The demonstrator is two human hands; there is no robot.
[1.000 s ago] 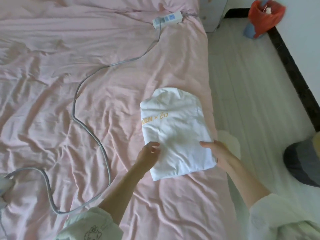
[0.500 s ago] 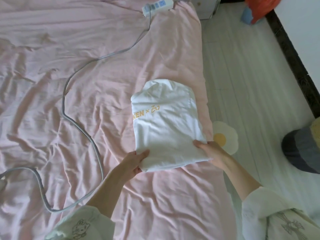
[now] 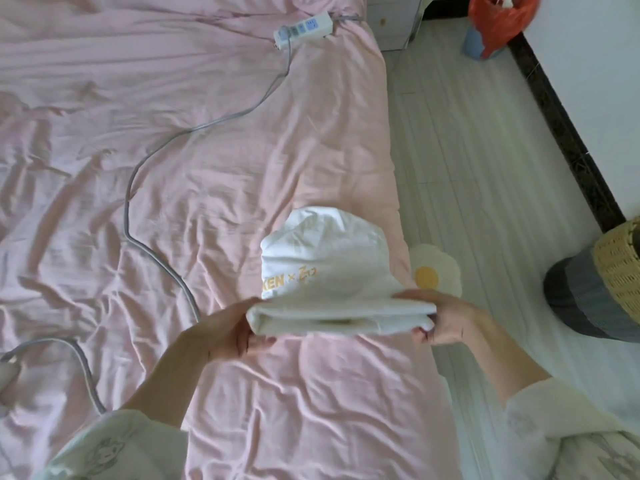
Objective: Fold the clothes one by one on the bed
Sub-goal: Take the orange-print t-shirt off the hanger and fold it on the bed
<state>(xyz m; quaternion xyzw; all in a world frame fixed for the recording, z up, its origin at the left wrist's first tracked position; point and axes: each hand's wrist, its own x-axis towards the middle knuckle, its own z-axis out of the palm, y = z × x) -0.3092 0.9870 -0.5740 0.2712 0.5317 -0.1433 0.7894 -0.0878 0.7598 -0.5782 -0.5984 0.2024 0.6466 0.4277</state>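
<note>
A folded white garment (image 3: 322, 258) with yellow lettering is held above the pink bed sheet (image 3: 207, 168), near the bed's right edge. Its near folded edge is raised towards me. My left hand (image 3: 239, 332) grips the near left corner, thumb on top and fingers underneath. My right hand (image 3: 446, 318) grips the near right corner the same way. The far end of the garment hangs lower, over the sheet.
A grey cable (image 3: 149, 237) snakes across the bed from a white power strip (image 3: 303, 31) at the top. On the floor to the right lie a flower-shaped mat (image 3: 436, 275), a wicker basket (image 3: 616, 271) with grey cloth, and a red bag (image 3: 498, 19).
Both hands slid from on top of the garment to its near corners, gripped them and lifted the near edge off the bed.
</note>
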